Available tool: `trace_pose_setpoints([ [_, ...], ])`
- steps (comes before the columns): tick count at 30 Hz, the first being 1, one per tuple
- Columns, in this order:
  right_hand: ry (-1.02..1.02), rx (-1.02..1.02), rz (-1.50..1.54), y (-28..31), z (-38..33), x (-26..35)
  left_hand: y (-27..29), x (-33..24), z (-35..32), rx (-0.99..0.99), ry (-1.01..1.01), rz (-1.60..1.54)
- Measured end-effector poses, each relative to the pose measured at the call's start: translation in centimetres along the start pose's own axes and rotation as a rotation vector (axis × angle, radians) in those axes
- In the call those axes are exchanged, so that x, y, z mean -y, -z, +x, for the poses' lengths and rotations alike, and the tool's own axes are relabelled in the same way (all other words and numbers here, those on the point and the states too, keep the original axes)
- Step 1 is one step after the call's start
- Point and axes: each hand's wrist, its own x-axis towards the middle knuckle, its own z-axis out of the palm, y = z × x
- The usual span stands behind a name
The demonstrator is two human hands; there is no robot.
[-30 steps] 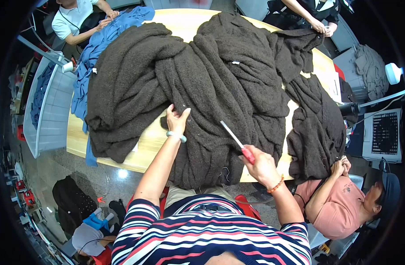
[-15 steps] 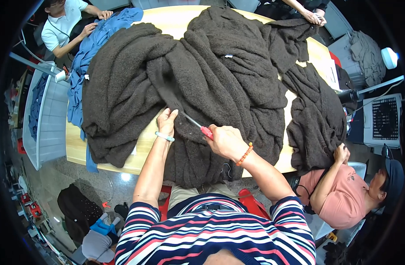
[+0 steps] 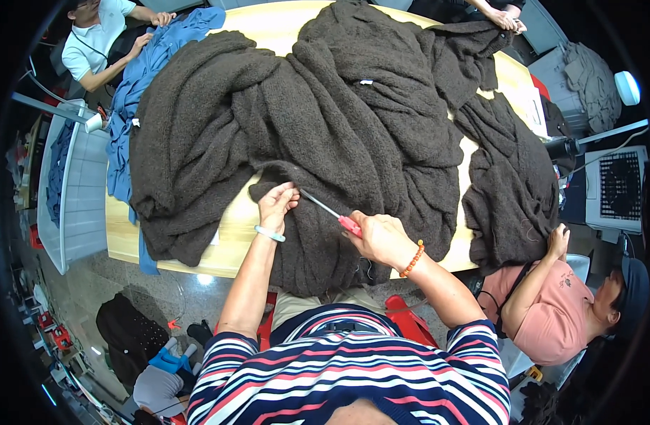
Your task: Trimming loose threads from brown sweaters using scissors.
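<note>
A big pile of dark brown fuzzy knit fabric (image 3: 353,134) spreads over the table in front of me, part of it hanging over the near edge. With fingers closed, my left hand (image 3: 274,209) pinches a fold at the pile's near side. My right hand (image 3: 381,241) grips a red-handled tool with a thin metal shaft (image 3: 325,205); its exact kind is unclear. The shaft points up and left, its tip close to my left fingertips at the fabric. A small white tag (image 3: 367,82) shows on the pile.
Blue cloth (image 3: 151,67) lies at the table's left, under a co-worker's hands. Another person's hands hold brown fabric at the far right. Near right, a person in a pink shirt (image 3: 544,312) handles another brown piece. A white bin (image 3: 84,191) stands left of the wooden table (image 3: 137,237).
The fold by my left hand has shifted, uncovering a patch of tabletop beside it. My left hand moved slightly right and down; my right hand with the tool moved right and toward me.
</note>
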Motion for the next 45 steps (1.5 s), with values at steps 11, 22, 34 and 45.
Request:
trace_pose_setpoints([
  [11, -0.053, -0.012, 0.014, -0.2, -0.8, -0.3, -5.2, -2.8, 1.5, -0.414, 0.027, 0.345],
  [22, 0.045, 0.072, -0.103, -0.2, -1.9, -0.5, -1.5, 2.1, -1.0, -0.113, -0.145, -0.137],
  [34, 0.102, 0.078, -0.163, -1.1, -1.5, 0.4, 0.3, 3.3, -3.7, -0.001, -0.109, -0.192],
  [45, 0.045, 0.062, -0.131, -1.2, -3.3, 0.0, -1.6, 1.6, -4.4, -0.014, -0.036, -0.314],
])
